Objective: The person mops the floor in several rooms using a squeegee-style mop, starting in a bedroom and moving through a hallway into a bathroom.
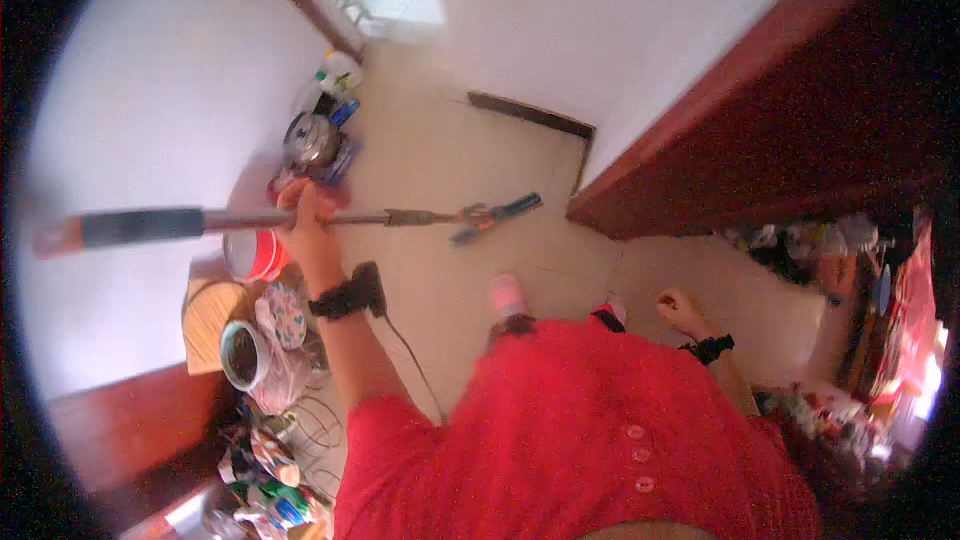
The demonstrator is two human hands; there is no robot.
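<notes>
My left hand (308,215) is wrapped around the shaft of a long-handled mop (345,219), with a black band on the wrist. The mop's handle has a dark grey grip and an orange end, and it points left. At its other end is a narrow dark head (500,217), low over the tiled floor; I cannot tell whether it touches. My right hand (680,312) hangs by my right side, its fingers curled in with nothing visible in them. A black band circles that wrist too.
Along the left wall stand a metal pot (312,140), bottles (342,70), a red-and-white bucket (262,255) and a lined bin (243,355). A cable (412,352) hangs from my left wrist. A dark red cabinet (740,110) rises at right, near a wall corner. Clutter (840,430) lies lower right.
</notes>
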